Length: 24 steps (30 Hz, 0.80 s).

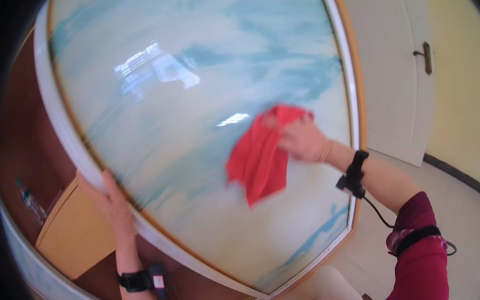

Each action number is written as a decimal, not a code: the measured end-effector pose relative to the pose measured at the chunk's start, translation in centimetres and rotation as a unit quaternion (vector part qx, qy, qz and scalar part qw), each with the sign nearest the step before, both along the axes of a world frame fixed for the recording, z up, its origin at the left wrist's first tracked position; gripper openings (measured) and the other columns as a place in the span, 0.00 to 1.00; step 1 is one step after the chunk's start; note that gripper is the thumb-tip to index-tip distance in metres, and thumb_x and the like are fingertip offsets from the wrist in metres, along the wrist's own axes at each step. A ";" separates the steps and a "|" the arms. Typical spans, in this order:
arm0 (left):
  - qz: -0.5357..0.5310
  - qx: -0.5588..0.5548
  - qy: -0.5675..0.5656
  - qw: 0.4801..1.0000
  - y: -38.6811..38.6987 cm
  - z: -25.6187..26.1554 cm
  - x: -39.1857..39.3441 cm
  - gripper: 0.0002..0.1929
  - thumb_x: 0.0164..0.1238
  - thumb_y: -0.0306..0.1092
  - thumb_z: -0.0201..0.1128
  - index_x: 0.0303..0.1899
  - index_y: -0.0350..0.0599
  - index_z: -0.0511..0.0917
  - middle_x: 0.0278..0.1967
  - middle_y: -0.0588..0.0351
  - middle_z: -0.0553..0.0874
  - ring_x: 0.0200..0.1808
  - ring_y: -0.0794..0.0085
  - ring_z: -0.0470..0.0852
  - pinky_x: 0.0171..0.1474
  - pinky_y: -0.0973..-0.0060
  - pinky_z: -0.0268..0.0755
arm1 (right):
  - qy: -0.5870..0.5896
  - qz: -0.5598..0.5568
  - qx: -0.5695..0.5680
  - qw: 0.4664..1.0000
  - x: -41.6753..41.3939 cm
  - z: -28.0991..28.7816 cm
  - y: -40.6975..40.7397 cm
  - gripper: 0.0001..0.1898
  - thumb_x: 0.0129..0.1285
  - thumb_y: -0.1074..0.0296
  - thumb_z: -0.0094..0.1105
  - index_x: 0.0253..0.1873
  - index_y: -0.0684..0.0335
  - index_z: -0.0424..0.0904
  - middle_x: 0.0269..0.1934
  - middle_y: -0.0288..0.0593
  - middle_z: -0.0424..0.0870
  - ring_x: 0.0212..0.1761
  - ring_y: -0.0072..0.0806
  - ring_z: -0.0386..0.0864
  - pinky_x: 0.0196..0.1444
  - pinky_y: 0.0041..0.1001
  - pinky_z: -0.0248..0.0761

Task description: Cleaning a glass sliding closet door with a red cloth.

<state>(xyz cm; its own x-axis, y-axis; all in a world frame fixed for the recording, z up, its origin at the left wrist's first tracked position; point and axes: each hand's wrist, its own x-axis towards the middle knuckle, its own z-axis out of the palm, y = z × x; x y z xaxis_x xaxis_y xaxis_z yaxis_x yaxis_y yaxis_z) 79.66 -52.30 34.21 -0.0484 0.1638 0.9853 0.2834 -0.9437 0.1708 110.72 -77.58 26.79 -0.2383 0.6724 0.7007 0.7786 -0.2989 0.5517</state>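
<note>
A red cloth (260, 161) is bunched under my right hand (304, 138), its loose folds hanging down and to the left. The cloth lies against a glossy cabinet door panel (190, 162) with a blue and white cloud-like pattern; my right hand is slightly blurred. At the left edge of that panel, my left hand (110, 198) grips the white door frame (62, 126), thumb on the front face and fingers partly hidden behind it. Black straps with small devices are on both wrists.
Behind the frame, the brown cabinet interior (31, 136) holds a light wooden box-like piece (77, 230) and a plastic bottle (33, 204). To the right are a white room door (393, 53) with a dark handle (427, 57), a yellow wall (464, 102) and pale floor tiles (470, 225).
</note>
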 end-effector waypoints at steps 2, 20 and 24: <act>-0.001 -0.022 -0.023 0.999 -0.6 0.1 0.9 0.29 0.69 0.41 0.50 0.63 0.32 0.53 0.58 0.38 0.66 0.60 0.55 0.65 0.61 0.69 0.55 | 0.047 -0.049 0.210 0.975 5.2 1.0 -3.1 0.17 0.45 0.64 0.58 0.43 0.56 0.73 0.57 0.46 0.66 0.48 0.39 0.69 0.43 0.45 0.59; -0.017 -0.082 0.000 0.997 0.5 1.8 0.9 0.33 0.68 0.45 0.51 0.64 0.31 0.49 0.62 0.37 0.59 0.60 0.56 0.64 0.61 0.68 0.57 | 0.098 0.216 0.046 0.970 -3.7 -15.2 0.1 0.07 0.48 0.65 0.51 0.33 0.54 0.75 0.52 0.40 0.72 0.48 0.37 0.69 0.49 0.41 0.60; -0.006 -0.080 -0.005 0.997 0.0 1.7 0.8 0.33 0.67 0.45 0.52 0.64 0.32 0.51 0.60 0.37 0.61 0.59 0.57 0.66 0.60 0.68 0.59 | 0.142 0.098 0.034 0.984 0.6 -13.1 -4.3 0.09 0.48 0.66 0.53 0.38 0.54 0.74 0.59 0.41 0.66 0.51 0.36 0.68 0.50 0.37 0.58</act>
<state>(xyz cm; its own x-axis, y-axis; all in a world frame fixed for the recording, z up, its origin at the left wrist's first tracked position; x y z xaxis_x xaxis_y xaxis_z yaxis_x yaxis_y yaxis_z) 80.41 -52.27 35.87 -0.0545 0.3186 0.9463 0.2703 -0.9076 0.3211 111.35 -81.85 13.66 -0.1465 0.5816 0.8002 0.9453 -0.1558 0.2864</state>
